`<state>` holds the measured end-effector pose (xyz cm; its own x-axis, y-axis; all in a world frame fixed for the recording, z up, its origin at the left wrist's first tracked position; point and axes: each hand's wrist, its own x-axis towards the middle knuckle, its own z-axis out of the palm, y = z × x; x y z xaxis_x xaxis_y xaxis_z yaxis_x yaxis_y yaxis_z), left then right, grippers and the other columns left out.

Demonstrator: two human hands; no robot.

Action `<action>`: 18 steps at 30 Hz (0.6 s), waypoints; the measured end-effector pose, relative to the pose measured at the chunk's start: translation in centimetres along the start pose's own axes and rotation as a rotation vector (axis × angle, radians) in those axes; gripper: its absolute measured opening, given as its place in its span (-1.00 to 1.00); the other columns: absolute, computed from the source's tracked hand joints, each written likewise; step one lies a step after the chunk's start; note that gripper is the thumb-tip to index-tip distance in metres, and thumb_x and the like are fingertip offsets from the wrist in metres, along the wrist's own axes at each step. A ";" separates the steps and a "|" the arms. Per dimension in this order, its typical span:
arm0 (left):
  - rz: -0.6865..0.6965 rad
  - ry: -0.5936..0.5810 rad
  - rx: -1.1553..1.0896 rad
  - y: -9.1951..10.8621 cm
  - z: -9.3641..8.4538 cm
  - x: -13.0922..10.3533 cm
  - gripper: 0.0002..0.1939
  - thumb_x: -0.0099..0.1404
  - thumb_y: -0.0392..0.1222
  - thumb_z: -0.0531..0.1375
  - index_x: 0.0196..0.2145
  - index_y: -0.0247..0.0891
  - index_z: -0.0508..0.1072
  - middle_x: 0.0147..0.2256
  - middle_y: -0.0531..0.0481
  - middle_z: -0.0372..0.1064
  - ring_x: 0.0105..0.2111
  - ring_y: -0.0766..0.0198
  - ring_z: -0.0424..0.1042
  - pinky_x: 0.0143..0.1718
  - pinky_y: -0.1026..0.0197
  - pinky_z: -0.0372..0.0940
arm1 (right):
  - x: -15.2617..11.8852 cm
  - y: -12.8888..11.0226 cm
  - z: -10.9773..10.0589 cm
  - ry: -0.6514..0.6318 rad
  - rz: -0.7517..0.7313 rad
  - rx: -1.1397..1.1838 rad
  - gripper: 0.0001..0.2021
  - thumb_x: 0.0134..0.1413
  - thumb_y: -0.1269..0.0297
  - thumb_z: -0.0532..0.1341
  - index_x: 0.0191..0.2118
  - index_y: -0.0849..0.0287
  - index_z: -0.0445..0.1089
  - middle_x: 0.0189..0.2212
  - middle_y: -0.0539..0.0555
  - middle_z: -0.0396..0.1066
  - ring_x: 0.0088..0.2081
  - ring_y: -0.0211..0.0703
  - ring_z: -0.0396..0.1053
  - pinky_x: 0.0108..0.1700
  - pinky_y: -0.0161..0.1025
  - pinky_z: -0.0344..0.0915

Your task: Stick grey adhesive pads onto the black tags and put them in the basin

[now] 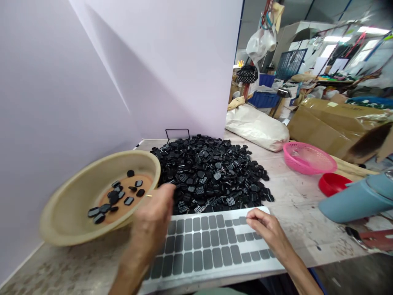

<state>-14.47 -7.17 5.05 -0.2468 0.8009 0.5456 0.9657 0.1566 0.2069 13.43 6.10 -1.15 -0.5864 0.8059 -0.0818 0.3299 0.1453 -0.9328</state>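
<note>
A white board (211, 209) with rows of grey rounded rectangles lies at the table's front. Over its left end is my left hand (155, 213), blurred by motion; whether its fingers hold anything is hidden. My right hand (265, 225) rests at the board's upper right, fingertips pinched together at a grey piece (242, 220). Behind the board spreads a large pile of small black pieces (208, 168). To the left, a beige basin (58, 213) is tilted and has several black pieces (113, 197) on its brownish bottom.
A black wire stand (177, 130) is behind the pile. On the right are a white sack (258, 125), a pink basket (307, 157), a red bowl (333, 184) and a blue-grey bottle (356, 198). Cardboard boxes (331, 127) stand beyond. A pale partition (172, 61) rises behind the table.
</note>
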 end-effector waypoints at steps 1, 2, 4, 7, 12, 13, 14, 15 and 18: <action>-0.090 0.079 0.126 -1.2 -1.2 0.6 -0.72 0.33 -0.27 -0.02 -0.04 -0.26 0.34 -0.18 -0.18 0.40 -0.23 0.06 0.37 -0.19 0.07 0.24 | -0.4 0.6 -0.1 0.001 0.031 0.021 -0.78 0.08 0.12 0.12 -0.43 0.16 0.31 -0.59 -0.09 0.09 -0.53 -0.29 0.04 -0.50 -0.33 0.00; -0.170 0.141 0.230 -2.2 -2.1 1.1 -0.70 0.33 -0.22 0.01 -0.02 -0.30 0.35 -0.07 -0.26 0.35 -0.11 -0.05 0.33 -0.09 -0.02 0.21 | -0.7 1.1 -0.2 0.006 0.057 0.037 -0.77 0.06 0.10 0.12 -0.42 0.16 0.32 -0.59 -0.09 0.08 -0.54 -0.29 0.03 -0.51 -0.33 0.00; -0.228 0.226 0.323 -2.8 -2.8 2.0 -0.64 0.32 -0.15 0.03 0.01 -0.36 0.33 0.05 -0.36 0.24 0.04 -0.16 0.21 0.04 -0.15 0.11 | -1.0 2.1 0.0 0.025 0.090 0.060 -0.75 0.04 0.06 0.13 -0.40 0.15 0.35 -0.60 -0.09 0.08 -0.55 -0.28 0.04 -0.51 -0.33 0.02; -0.138 0.109 0.116 -1.3 -0.6 2.5 -0.66 0.34 -0.15 0.01 0.03 -0.31 0.28 -0.03 -0.26 0.30 -0.01 -0.02 0.26 0.02 -0.05 0.17 | -1.3 2.5 0.6 0.063 0.106 0.057 -0.73 0.04 0.04 0.12 -0.35 0.14 0.40 -0.61 -0.08 0.13 -0.55 -0.26 0.10 -0.51 -0.32 0.07; 0.025 -0.304 -0.095 2.0 7.0 2.2 -0.83 0.30 -0.29 0.02 -0.22 -0.25 0.38 -0.29 -0.09 0.30 -0.24 0.13 0.26 -0.19 0.11 0.23 | -1.6 1.3 1.4 0.074 0.074 -0.026 -0.72 0.03 0.04 0.12 -0.36 0.13 0.42 -0.57 -0.04 0.25 -0.52 -0.22 0.18 -0.48 -0.31 0.11; 0.031 -0.331 -0.095 2.2 8.2 2.1 -0.84 0.29 -0.32 0.02 -0.27 -0.25 0.39 -0.32 -0.08 0.29 -0.26 0.14 0.24 -0.22 0.12 0.22 | -1.7 1.1 1.5 0.094 0.068 -0.028 -0.72 0.02 0.04 0.12 -0.37 0.13 0.42 -0.56 -0.03 0.26 -0.51 -0.22 0.18 -0.47 -0.31 0.11; 0.030 -0.338 -0.098 2.2 9.1 2.1 -0.84 0.27 -0.35 0.01 -0.32 -0.24 0.38 -0.34 -0.07 0.27 -0.28 0.15 0.23 -0.25 0.14 0.20 | -1.8 1.0 1.5 0.116 0.066 -0.023 -0.73 0.02 0.04 0.12 -0.38 0.13 0.42 -0.56 -0.03 0.27 -0.51 -0.22 0.18 -0.47 -0.31 0.11; 0.027 -0.332 -0.105 2.1 9.7 2.1 -0.83 0.27 -0.36 0.00 -0.35 -0.24 0.37 -0.35 -0.06 0.26 -0.30 0.16 0.22 -0.26 0.15 0.19 | -1.9 0.9 1.4 0.129 0.067 -0.012 -0.73 0.01 0.04 0.13 -0.39 0.13 0.43 -0.56 -0.03 0.28 -0.51 -0.22 0.18 -0.46 -0.31 0.11; 0.022 -0.311 -0.133 1.9 10.0 2.0 -0.81 0.30 -0.33 -0.03 -0.38 -0.24 0.34 -0.32 -0.07 0.24 -0.27 0.17 0.21 -0.24 0.15 0.18 | -2.1 0.8 1.4 0.140 0.086 0.046 -0.74 0.00 0.07 0.14 -0.36 0.14 0.45 -0.57 -0.04 0.25 -0.51 -0.25 0.15 -0.47 -0.32 0.09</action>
<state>-12.33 0.52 -1.56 -0.1701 0.9445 0.2811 0.9466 0.0772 0.3131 13.89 3.73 -2.22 -0.4475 0.8868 -0.1153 0.3382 0.0484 -0.9398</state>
